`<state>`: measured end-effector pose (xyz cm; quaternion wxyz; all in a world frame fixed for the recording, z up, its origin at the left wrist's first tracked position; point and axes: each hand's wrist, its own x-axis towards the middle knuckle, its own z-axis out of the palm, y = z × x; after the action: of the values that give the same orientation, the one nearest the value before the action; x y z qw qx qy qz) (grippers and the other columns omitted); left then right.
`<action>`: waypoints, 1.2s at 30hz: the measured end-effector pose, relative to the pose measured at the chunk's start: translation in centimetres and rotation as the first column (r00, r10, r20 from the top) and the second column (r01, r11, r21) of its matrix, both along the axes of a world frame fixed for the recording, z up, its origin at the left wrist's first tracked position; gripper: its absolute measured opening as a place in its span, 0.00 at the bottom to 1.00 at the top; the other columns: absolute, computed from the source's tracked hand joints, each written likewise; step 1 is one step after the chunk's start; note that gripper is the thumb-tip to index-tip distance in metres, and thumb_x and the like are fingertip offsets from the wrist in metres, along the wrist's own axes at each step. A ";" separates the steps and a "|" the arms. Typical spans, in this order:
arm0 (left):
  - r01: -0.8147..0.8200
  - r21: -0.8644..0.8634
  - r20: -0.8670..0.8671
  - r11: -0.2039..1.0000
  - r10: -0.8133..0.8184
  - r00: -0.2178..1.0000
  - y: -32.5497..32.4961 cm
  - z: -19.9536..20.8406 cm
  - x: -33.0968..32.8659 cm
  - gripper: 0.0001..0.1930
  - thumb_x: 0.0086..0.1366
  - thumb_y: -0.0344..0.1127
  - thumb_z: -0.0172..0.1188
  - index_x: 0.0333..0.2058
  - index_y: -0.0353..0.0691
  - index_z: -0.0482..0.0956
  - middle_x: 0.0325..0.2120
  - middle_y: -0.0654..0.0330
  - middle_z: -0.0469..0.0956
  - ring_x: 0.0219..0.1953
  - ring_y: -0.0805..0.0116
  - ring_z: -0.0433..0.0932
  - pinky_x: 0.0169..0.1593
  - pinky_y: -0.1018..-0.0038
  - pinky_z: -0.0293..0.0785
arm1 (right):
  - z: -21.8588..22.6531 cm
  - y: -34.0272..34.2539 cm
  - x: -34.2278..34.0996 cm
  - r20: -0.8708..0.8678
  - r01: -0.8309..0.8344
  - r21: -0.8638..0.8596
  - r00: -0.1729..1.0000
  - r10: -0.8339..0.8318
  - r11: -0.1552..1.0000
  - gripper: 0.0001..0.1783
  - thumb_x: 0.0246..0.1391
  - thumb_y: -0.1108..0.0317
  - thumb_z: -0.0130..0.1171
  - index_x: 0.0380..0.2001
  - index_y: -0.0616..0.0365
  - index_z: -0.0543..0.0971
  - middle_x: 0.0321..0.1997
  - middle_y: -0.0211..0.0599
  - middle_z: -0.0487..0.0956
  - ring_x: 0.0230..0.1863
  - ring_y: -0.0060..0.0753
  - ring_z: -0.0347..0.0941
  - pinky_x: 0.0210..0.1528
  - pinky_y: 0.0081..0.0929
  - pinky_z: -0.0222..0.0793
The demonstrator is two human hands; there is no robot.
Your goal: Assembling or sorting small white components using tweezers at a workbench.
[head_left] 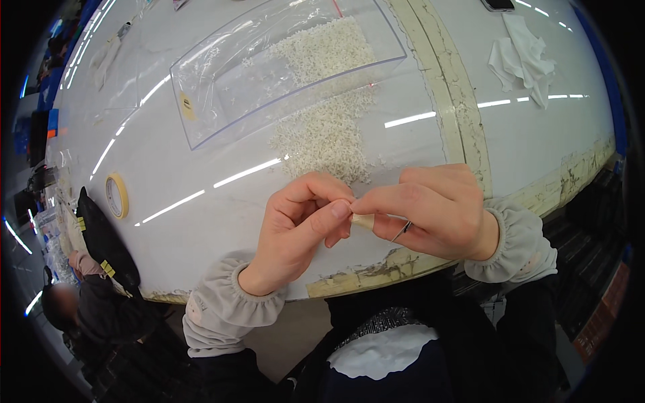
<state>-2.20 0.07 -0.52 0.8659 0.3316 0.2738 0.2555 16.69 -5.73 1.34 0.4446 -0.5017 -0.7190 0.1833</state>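
My left hand (302, 225) and my right hand (430, 208) meet at the fingertips, low over the near edge of the table. Thumb and index finger of the left hand are pinched together; what they hold, if anything, is too small to make out. The right index fingertip presses close to the left thumb. A beige wrap (363, 220) circles a right fingertip. Out of the right hand's curled fingers sticks a thin dark metal tool (402, 232), mostly hidden. Just beyond the hands lies a spread of tiny white parts (322, 138).
A clear plastic box (289, 101) lies behind, with more white parts in it. A tape roll (117, 195) and a black padded item (104, 235) sit at left. Crumpled white cloth (523, 59) and a phone (498, 5) are at right. Another person (107, 309) sits lower left.
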 end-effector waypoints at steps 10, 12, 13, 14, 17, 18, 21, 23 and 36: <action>0.029 0.040 -0.026 0.999 -0.028 0.999 0.3 0.1 -0.3 0.04 0.62 0.23 0.56 0.36 0.33 0.75 0.29 0.60 0.76 0.25 0.78 0.70 0.27 0.86 0.65 | -0.6 0.0 -0.6 -0.079 0.055 -0.017 0.995 -0.057 0.998 0.17 0.29 0.79 0.64 0.29 0.54 0.82 0.13 0.22 0.66 0.13 0.18 0.54 0.14 0.15 0.51; 0.034 0.025 -0.018 0.999 -0.034 0.999 0.4 0.1 -0.4 0.04 0.62 0.23 0.56 0.36 0.33 0.75 0.29 0.60 0.76 0.25 0.79 0.70 0.27 0.86 0.65 | -0.6 0.0 -0.6 -0.095 0.049 -0.024 0.994 -0.051 0.999 0.17 0.29 0.79 0.64 0.29 0.54 0.83 0.13 0.21 0.66 0.13 0.18 0.54 0.14 0.15 0.51; 0.039 0.036 -0.025 0.999 -0.038 0.999 0.4 0.1 -0.4 0.04 0.62 0.23 0.56 0.36 0.33 0.75 0.29 0.60 0.76 0.25 0.79 0.70 0.27 0.86 0.65 | -0.6 0.1 -0.6 -0.093 0.040 -0.023 0.995 -0.042 0.999 0.17 0.29 0.79 0.63 0.29 0.54 0.83 0.13 0.22 0.66 0.13 0.18 0.54 0.14 0.15 0.51; 0.044 0.048 -0.032 0.998 -0.042 0.999 0.4 0.0 -0.5 0.04 0.62 0.23 0.56 0.36 0.33 0.75 0.29 0.60 0.76 0.25 0.79 0.70 0.27 0.86 0.65 | -0.5 0.1 -0.6 -0.092 0.031 -0.022 0.995 -0.033 0.999 0.16 0.29 0.79 0.63 0.29 0.54 0.83 0.13 0.22 0.66 0.13 0.18 0.54 0.14 0.15 0.51; 0.052 0.070 -0.047 0.996 -0.049 0.998 0.4 0.0 -0.5 0.04 0.62 0.23 0.56 0.36 0.34 0.75 0.30 0.61 0.76 0.25 0.79 0.70 0.26 0.87 0.65 | -0.3 0.2 -0.6 -0.088 0.011 -0.021 0.996 -0.013 1.000 0.16 0.30 0.79 0.63 0.29 0.54 0.83 0.14 0.22 0.66 0.13 0.18 0.54 0.14 0.15 0.51; 0.051 0.064 -0.046 0.997 -0.048 0.998 0.4 0.0 -0.5 0.04 0.62 0.23 0.56 0.37 0.34 0.75 0.30 0.61 0.76 0.25 0.79 0.70 0.27 0.87 0.65 | -0.3 0.2 -0.5 -0.064 0.006 -0.009 0.998 -0.006 1.000 0.16 0.30 0.79 0.63 0.30 0.54 0.82 0.14 0.22 0.67 0.13 0.18 0.55 0.14 0.15 0.51; 0.049 0.044 -0.045 0.998 -0.047 0.998 0.3 -0.1 -0.4 0.05 0.62 0.23 0.56 0.37 0.34 0.75 0.30 0.61 0.76 0.25 0.79 0.70 0.27 0.87 0.65 | -0.3 0.2 -0.4 0.004 -0.009 0.023 1.000 0.009 1.000 0.17 0.31 0.80 0.62 0.31 0.54 0.82 0.15 0.24 0.68 0.13 0.19 0.55 0.14 0.15 0.52; 0.045 0.053 -0.040 0.998 -0.043 0.998 0.3 -0.1 -0.3 0.05 0.62 0.23 0.56 0.37 0.35 0.75 0.30 0.61 0.76 0.25 0.79 0.70 0.27 0.87 0.65 | -0.6 0.1 -0.3 0.018 0.001 0.023 1.000 -0.001 1.000 0.16 0.33 0.79 0.62 0.31 0.54 0.81 0.16 0.24 0.68 0.13 0.19 0.56 0.15 0.15 0.53; 0.061 0.316 -0.164 0.947 -0.009 0.986 0.4 0.3 0.0 0.05 0.63 0.23 0.54 0.37 0.35 0.75 0.31 0.62 0.74 0.28 0.79 0.70 0.30 0.88 0.64 | -0.9 -0.6 -0.5 0.362 0.140 -0.198 0.930 -0.061 0.970 0.11 0.52 0.59 0.60 0.28 0.53 0.72 0.21 0.26 0.67 0.17 0.26 0.63 0.20 0.22 0.58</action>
<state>-2.24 0.48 -0.25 0.7802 0.4919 0.2914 0.2536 16.16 -6.30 0.47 0.2588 -0.6088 -0.7356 0.1458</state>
